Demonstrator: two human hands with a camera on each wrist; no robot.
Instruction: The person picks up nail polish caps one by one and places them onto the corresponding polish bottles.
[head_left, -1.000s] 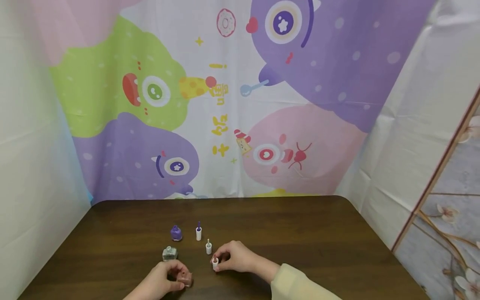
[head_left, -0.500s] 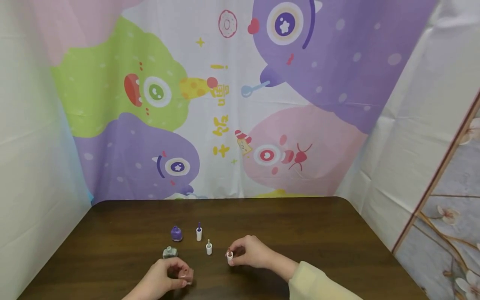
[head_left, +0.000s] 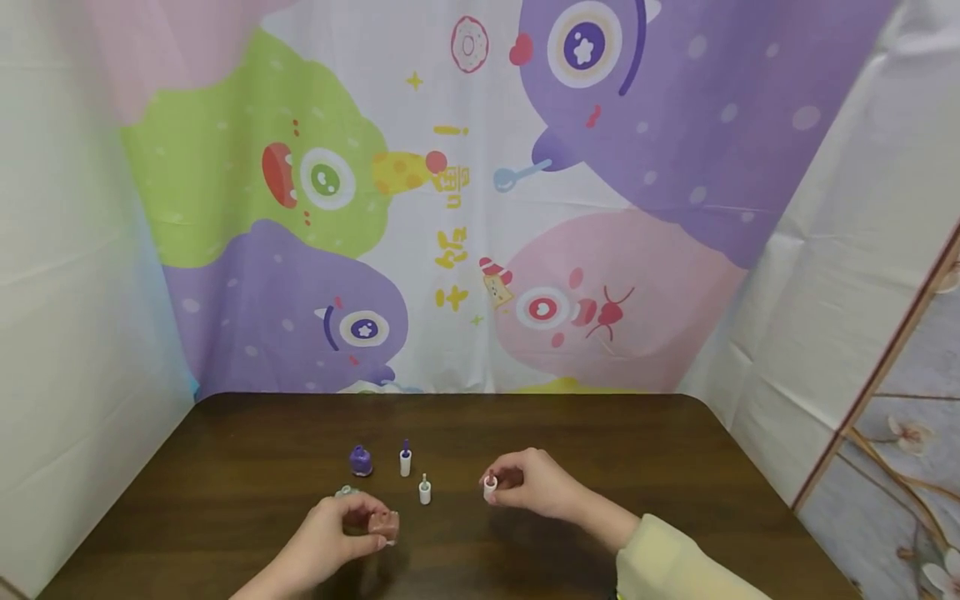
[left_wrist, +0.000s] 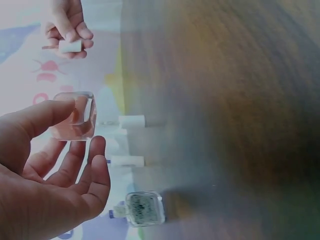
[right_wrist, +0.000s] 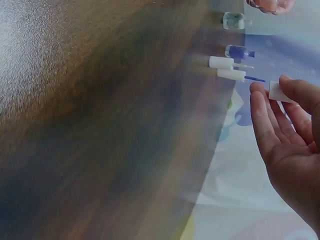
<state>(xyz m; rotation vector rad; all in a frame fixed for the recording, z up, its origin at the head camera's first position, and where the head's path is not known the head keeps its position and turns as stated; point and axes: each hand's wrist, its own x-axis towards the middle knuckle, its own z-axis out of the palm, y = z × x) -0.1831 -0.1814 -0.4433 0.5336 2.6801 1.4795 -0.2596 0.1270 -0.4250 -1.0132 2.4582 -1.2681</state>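
Note:
My left hand (head_left: 330,533) pinches a small square nail polish bottle (left_wrist: 75,125) of brownish pink between thumb and fingers, raised over the table. Farther right, my right hand (head_left: 547,487) holds a white brush cap (head_left: 490,489) by its sides, its pink-coated brush pointing up. Between the hands, two more white caps stand on end, one with a purple brush (head_left: 405,463) and one with a pale silvery brush (head_left: 425,493). A purple polish bottle (head_left: 361,462) stands uncapped beyond the left hand. The silvery glitter bottle (left_wrist: 145,209) is mostly hidden by that hand in the head view.
Everything stands on a dark brown wooden table (head_left: 645,433) with rounded far corners. Behind it hangs a cloth printed with cartoon monsters (head_left: 600,292). White sheeting (head_left: 75,333) closes off the left side, and a flower-patterned panel (head_left: 900,467) stands at the right.
My right hand has moved right and away from me with the pink brush cap. My left hand has lifted the pink bottle and now covers most of the silvery bottle in the head view.

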